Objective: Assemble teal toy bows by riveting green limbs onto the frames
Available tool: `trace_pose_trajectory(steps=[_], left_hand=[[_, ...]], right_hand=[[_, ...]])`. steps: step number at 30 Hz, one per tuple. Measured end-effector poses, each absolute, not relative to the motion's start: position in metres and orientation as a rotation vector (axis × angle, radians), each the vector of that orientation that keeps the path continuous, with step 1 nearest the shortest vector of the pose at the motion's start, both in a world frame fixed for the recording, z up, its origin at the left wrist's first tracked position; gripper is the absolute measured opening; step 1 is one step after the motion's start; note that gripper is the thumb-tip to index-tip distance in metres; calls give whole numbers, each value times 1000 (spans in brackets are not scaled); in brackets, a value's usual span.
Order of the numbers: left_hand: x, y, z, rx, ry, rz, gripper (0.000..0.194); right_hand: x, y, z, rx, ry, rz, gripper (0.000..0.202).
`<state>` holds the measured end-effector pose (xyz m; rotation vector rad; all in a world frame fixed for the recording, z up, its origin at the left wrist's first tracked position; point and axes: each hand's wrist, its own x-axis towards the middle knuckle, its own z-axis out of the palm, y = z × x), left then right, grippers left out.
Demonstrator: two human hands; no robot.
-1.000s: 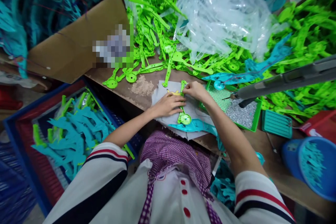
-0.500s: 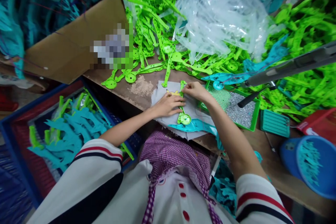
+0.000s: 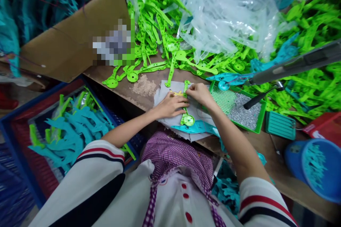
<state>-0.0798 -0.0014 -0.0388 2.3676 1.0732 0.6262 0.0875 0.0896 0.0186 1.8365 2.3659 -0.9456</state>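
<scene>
A lime-green plastic arm-shaped part, with a round disc at its near end, lies on a grey cloth. Across its middle my left hand holds it down, fingers together and slightly bent. My right hand is closed in a pinch over the part's upper section; what is between the fingertips is too small to make out. A turquoise plastic piece lies at the near edge of the cloth, beside the disc. Something yellow shows on the cloth, partly covered by my left hand.
Right of my hands, a green tray holds small metal bits. A dark tool slants above it. Lime-green parts and clear plastic pieces pile up behind. A blue bucket stands right, a blue crate left, a cardboard box upper left.
</scene>
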Motion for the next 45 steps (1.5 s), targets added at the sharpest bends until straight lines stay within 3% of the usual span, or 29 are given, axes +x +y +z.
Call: trace_pose_trajectory(steps=[9, 18, 24, 32, 36, 45], left_hand=[[-79, -2, -38, 2355, 1082, 583, 32], [-83, -2, -32, 2291, 1062, 577, 32], [-97, 51, -23, 2130, 1082, 819, 26], [-91, 120, -19, 2269, 917, 416, 17], [-89, 130, -11, 2256, 913, 252, 18], [-77, 133, -8, 2261, 1026, 114, 20]], right_hand=[[82, 93, 15, 1780, 2291, -753, 27], [68, 118, 36, 1362, 2157, -713, 28], [73, 113, 36, 1458, 2180, -680, 29], [87, 87, 26, 1706, 2341, -660, 37], [92, 89, 22, 1648, 2356, -782, 35], [108, 63, 40, 1892, 2389, -648, 28]])
